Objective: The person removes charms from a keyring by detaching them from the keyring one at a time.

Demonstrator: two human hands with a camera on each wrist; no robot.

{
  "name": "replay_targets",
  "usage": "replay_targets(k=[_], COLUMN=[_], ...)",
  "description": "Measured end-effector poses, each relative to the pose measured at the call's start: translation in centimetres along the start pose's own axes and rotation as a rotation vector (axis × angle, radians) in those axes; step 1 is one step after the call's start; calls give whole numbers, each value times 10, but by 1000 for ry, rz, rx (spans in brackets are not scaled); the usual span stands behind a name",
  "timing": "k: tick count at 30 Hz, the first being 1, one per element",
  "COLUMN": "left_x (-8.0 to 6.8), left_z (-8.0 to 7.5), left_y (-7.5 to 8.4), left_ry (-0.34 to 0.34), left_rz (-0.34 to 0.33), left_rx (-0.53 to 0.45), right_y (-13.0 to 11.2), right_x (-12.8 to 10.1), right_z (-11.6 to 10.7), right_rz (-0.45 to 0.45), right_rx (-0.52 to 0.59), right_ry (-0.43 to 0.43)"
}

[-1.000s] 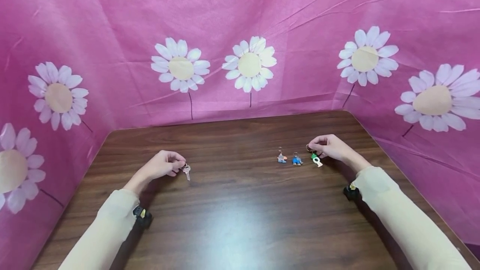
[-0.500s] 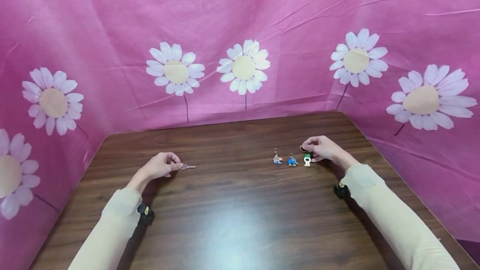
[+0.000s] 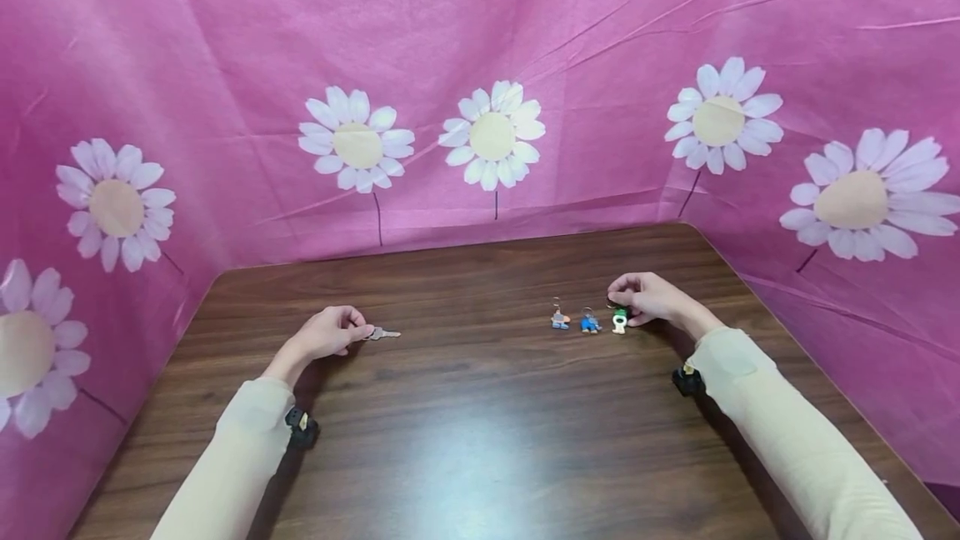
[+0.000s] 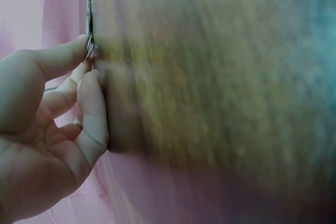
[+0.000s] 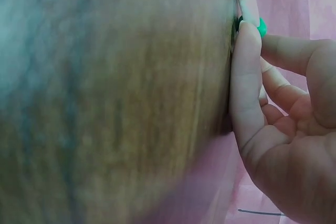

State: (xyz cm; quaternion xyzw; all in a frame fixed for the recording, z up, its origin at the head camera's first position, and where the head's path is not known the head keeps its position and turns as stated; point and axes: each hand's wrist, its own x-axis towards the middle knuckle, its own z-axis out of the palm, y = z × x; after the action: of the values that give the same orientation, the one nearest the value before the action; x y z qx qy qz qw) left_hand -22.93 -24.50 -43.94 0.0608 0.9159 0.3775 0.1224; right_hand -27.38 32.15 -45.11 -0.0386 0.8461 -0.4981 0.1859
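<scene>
This looks like a staged recording booth rather than a lived-in room; a dark wood-grain bench [image 3: 480, 407] is walled on three sides by a creased pink cloth backdrop [image 3: 225, 48] printed with large white daisies [image 3: 492, 135]; the cloth hangs right down to the bench edge and hides whatever room lies behind it; small black wrist cameras [image 3: 302, 427] strapped under the cream sleeves [image 3: 780, 415] point to a data-collection setup.
</scene>
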Motion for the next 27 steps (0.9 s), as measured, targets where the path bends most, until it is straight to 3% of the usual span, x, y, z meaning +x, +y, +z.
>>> replay_targets(k=[14, 20, 23, 25, 27], left_x=[0, 2, -3, -10, -18], left_z=[0, -6, -17, -26, -35], left_y=[-3, 2, 6, 10, 14], left_ry=[33, -37, -18, 65, 203], left_rz=[-9, 9, 90, 189, 300], left_rx=[-41, -117, -56, 64, 232], right_y=[0, -4, -15, -23, -32], right_x=[3, -2, -10, -17, -25], right_z=[-1, -8, -14, -18, -24], right_rz=[10, 23, 29, 11, -68], right_rx=[22, 32, -2, -58, -204], right_ry=[2, -25, -50, -49, -8])
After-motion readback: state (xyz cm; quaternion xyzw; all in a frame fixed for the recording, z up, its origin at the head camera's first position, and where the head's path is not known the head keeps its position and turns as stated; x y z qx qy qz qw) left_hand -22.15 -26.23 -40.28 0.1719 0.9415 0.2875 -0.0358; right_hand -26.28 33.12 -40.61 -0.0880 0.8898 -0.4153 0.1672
